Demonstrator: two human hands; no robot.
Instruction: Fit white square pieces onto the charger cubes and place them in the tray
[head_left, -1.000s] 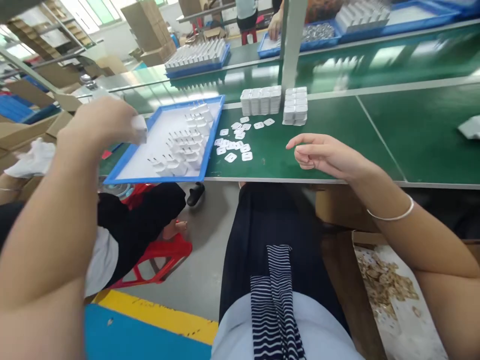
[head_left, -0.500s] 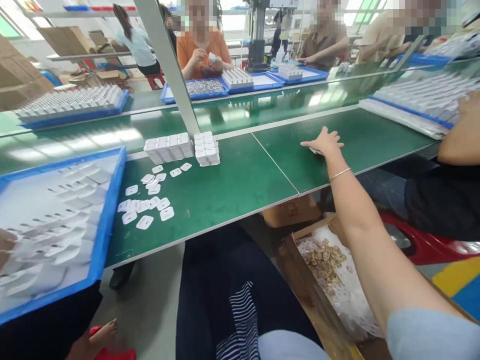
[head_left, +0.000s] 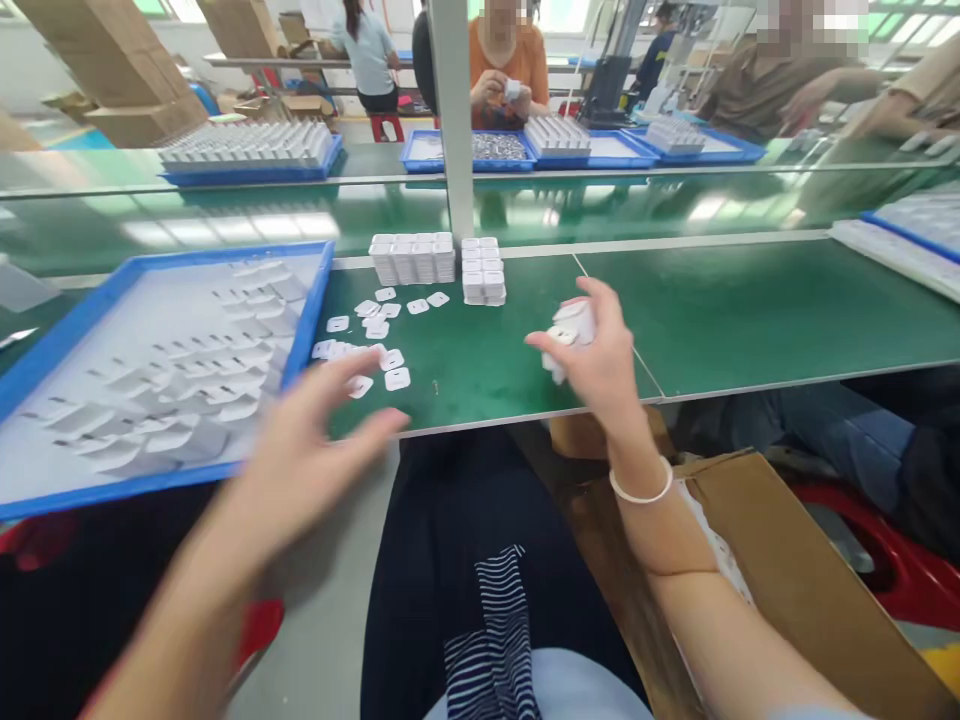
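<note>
My right hand (head_left: pixel 604 355) is curled around several small white plastic pieces (head_left: pixel 571 325), held just above the green bench. Fingers and palm hide part of the bunch. My left hand (head_left: pixel 319 435), smeared by motion, has thumb and fingers spread with nothing visible between them. It hovers at the bench's front edge, by a scatter of flat white plates (head_left: pixel 397 379) with small slots. Behind these stand neat stacks of similar white plates (head_left: pixel 412 262), beside a smaller stack (head_left: pixel 483 275).
At left, a blue-rimmed tray (head_left: pixel 324 270) holds rows of white parts with metal pins. A white post (head_left: pixel 452 130) rises behind the stacks. An open cardboard box (head_left: pixel 795 540) is below the bench at right. Co-workers sit across the bench, near more blue trays (head_left: pixel 596 155).
My right hand has come back from the far right of the bench and now has white pieces in its grasp. My left hand has entered the view. The camera has turned left.
</note>
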